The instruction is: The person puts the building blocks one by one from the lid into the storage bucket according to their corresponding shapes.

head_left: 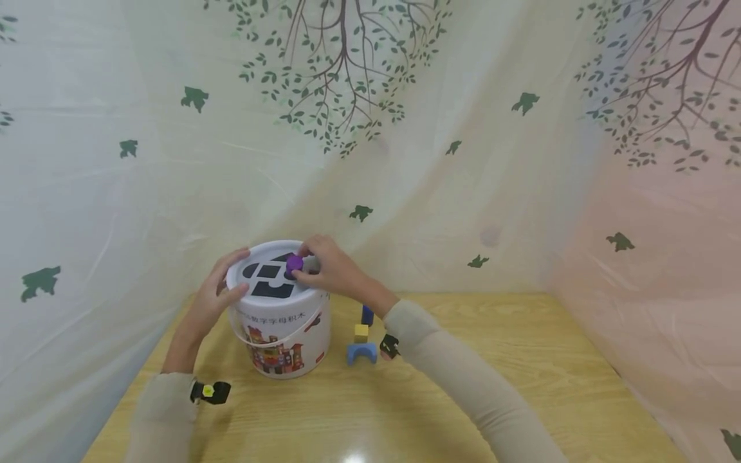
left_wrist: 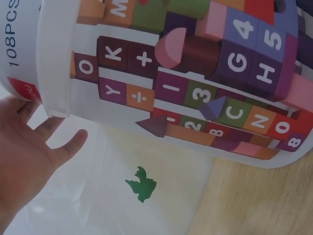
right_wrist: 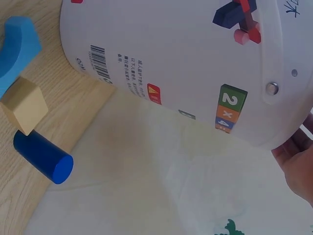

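A white bucket [head_left: 278, 321] of building blocks stands upright on the table, its lid [head_left: 238, 275] showing several dark shaped openings. My left hand [head_left: 211, 296] rests at the left edge of the lid with fingers spread. In the left wrist view that hand [left_wrist: 29, 152] lies beside the rim, thumb pointing away from it. Between thumb and fingers, my right hand [head_left: 331, 269] pinches a small purple block [head_left: 294, 263] with a rounded outline over the right part of the lid. In the right wrist view only part of the right hand [right_wrist: 301, 164] shows, and the purple block is hidden.
Right of the bucket, a light blue arch block [head_left: 361, 352], a yellow cube [head_left: 361, 333] and a dark blue cylinder [head_left: 367, 315] are lined up on the wooden table [head_left: 475, 360]. A patterned curtain [head_left: 405, 193] hangs close behind the bucket. The bucket's handle [head_left: 292, 335] hangs down in front.
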`<action>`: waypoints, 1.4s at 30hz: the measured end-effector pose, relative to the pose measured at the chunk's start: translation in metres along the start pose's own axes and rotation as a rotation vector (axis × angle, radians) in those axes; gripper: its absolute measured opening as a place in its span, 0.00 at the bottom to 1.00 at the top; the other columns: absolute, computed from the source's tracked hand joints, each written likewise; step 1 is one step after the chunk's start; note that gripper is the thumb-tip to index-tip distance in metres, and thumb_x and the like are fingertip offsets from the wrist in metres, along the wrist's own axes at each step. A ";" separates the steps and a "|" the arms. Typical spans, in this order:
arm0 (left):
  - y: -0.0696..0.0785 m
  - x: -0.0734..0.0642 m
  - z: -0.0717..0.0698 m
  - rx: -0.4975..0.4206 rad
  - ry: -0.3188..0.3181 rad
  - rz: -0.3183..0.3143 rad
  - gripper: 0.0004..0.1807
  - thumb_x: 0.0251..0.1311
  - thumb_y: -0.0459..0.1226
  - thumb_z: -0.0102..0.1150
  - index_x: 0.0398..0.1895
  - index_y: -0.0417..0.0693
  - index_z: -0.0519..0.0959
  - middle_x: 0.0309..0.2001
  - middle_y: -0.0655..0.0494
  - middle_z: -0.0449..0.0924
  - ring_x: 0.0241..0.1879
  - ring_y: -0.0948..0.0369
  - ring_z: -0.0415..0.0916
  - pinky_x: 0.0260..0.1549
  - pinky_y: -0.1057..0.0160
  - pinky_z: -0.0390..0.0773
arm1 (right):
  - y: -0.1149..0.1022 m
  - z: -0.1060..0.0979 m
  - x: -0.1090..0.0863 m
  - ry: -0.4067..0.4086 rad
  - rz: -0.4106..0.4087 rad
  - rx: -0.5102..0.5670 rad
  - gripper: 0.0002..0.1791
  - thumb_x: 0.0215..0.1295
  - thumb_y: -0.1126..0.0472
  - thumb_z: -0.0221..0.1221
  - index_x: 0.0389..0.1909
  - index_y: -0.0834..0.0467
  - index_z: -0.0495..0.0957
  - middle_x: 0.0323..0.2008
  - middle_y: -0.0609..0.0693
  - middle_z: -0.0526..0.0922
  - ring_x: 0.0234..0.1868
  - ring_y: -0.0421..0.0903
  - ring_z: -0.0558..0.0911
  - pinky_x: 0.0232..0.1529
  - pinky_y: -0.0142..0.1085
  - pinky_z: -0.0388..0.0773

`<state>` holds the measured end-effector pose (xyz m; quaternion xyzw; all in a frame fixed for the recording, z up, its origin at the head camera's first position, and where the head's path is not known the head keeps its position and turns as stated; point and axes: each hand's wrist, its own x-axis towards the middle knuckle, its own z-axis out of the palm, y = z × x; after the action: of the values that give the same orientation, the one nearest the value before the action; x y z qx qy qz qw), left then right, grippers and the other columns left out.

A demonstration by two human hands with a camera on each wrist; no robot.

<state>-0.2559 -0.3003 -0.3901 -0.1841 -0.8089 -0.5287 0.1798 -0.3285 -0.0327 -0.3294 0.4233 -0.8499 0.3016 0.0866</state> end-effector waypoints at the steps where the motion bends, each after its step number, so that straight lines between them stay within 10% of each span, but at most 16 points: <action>1: 0.000 0.000 0.000 0.007 0.009 0.008 0.35 0.66 0.32 0.56 0.77 0.45 0.62 0.79 0.41 0.54 0.76 0.50 0.52 0.69 0.24 0.52 | 0.000 0.001 0.000 -0.002 0.002 -0.007 0.18 0.67 0.53 0.66 0.52 0.56 0.77 0.52 0.50 0.78 0.58 0.45 0.73 0.59 0.34 0.77; 5: 0.001 0.000 0.000 0.047 0.021 0.016 0.34 0.65 0.31 0.58 0.76 0.44 0.64 0.78 0.41 0.57 0.75 0.56 0.55 0.67 0.26 0.56 | 0.001 0.004 -0.002 0.000 0.014 -0.016 0.19 0.67 0.53 0.67 0.53 0.57 0.77 0.53 0.50 0.78 0.59 0.45 0.73 0.60 0.35 0.77; 12: 0.013 0.004 -0.008 0.120 -0.059 -0.028 0.39 0.64 0.34 0.63 0.78 0.44 0.62 0.79 0.38 0.54 0.75 0.36 0.52 0.65 0.24 0.57 | 0.001 0.005 -0.003 -0.010 0.042 -0.003 0.18 0.66 0.53 0.67 0.51 0.57 0.78 0.53 0.52 0.78 0.60 0.47 0.72 0.61 0.39 0.78; 42: 0.014 0.005 -0.012 0.122 -0.082 -0.086 0.40 0.65 0.37 0.63 0.79 0.48 0.59 0.80 0.40 0.52 0.76 0.36 0.50 0.66 0.23 0.55 | -0.002 0.006 -0.004 -0.007 0.072 0.053 0.26 0.66 0.51 0.68 0.60 0.59 0.76 0.58 0.54 0.78 0.62 0.49 0.73 0.63 0.41 0.78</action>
<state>-0.2520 -0.3054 -0.3726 -0.1592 -0.8535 -0.4776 0.1346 -0.3233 -0.0346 -0.3352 0.3954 -0.8566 0.3256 0.0616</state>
